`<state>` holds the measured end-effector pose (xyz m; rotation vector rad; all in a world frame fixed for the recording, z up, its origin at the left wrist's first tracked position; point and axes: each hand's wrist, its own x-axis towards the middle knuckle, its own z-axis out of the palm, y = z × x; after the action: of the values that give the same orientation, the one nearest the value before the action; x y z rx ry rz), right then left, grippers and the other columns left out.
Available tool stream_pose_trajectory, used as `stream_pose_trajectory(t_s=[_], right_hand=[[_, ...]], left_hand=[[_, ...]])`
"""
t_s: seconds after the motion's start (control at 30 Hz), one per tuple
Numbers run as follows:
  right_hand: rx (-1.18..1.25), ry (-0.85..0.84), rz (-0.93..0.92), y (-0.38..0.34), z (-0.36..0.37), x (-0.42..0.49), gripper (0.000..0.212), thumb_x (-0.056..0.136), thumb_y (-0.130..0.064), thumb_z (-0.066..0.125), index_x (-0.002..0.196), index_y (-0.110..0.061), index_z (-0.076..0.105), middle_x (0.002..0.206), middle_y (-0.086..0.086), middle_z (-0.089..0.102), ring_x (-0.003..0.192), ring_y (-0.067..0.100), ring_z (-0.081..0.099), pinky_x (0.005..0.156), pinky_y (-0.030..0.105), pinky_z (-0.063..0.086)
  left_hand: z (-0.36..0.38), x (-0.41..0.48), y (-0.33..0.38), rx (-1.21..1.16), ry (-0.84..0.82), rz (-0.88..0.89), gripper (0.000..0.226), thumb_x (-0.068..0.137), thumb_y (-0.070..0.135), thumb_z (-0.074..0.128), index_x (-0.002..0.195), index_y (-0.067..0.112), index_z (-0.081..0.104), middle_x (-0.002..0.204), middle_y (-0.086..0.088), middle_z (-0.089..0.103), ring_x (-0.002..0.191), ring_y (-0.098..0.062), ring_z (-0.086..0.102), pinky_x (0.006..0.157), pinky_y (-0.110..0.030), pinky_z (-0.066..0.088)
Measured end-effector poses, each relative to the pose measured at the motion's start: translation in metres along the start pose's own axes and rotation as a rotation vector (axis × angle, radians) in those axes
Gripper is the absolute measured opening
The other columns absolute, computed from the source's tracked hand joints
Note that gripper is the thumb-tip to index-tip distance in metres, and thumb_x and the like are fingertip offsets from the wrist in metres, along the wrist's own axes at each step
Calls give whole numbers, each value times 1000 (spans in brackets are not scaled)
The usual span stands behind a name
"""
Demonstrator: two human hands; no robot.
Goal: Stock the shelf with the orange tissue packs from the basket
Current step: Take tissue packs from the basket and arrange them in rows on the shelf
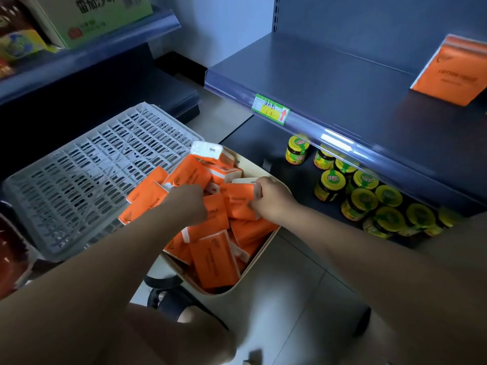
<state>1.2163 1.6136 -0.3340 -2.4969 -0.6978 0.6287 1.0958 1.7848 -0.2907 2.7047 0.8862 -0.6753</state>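
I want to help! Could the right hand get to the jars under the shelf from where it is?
Probably yes: nothing stands between the right hand and the jars, though it grips a tissue pack and would need to drop it first.

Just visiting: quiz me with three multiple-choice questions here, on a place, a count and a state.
1. Where do the jars stand? A on the floor B on the lower shelf C in the crate
2. How many orange packs lie on the upper shelf? A one B three C none
3. The right hand is: A empty B gripping a pack in the basket C holding a jar
Answers: 1 B, beneath the upper shelf; 2 A, a single pack at its right; 3 B, fingers curl round it.
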Motion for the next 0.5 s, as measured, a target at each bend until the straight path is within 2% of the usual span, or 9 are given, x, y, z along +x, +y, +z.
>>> stream_pose_trajectory(t_s=[0.07,0.17,0.3,0.4,0.5], right_hand=[[51,19,6,3,2,0,34,69,-43,68,98,-30,57,108,1,66,100,26,64,88,43,57],[87,22,18,8,1,1,39,78,-38,76,111,-23,62,108,0,66,99,23,63,84,39,57],[187,42,33,10,-4,4,26,82,-32,74,103,-22,62,98,-3,64,92,20,64,73,31,52],[209,48,37,8,-16,1,26,80,-29,77,99,-21,62,95,-1,65,89,20,65,72,33,55],[254,51,37,3,-44,-3,28,75,-26,82,97,-21,65,93,0,68,89,19,66,70,30,51]], left_hand=[[1,6,-1,-7,17,6,31,89,18,66,120,14,63,119,-9,63,105,-29,61,77,-34,47],[-2,11,-3,-92,-5,12,46,83,10,72,128,16,65,121,-7,63,102,-26,60,75,-32,46],[-8,9,-4,-143,-66,61,61,81,5,77,138,17,57,129,-10,59,112,-28,57,79,-30,42],[-15,6,-10,-216,-39,84,52,76,6,83,123,16,64,116,-6,60,100,-24,56,75,-30,45],[-37,4,-13,-467,-6,135,40,74,1,82,108,20,72,103,-3,67,94,-23,63,71,-29,50]])
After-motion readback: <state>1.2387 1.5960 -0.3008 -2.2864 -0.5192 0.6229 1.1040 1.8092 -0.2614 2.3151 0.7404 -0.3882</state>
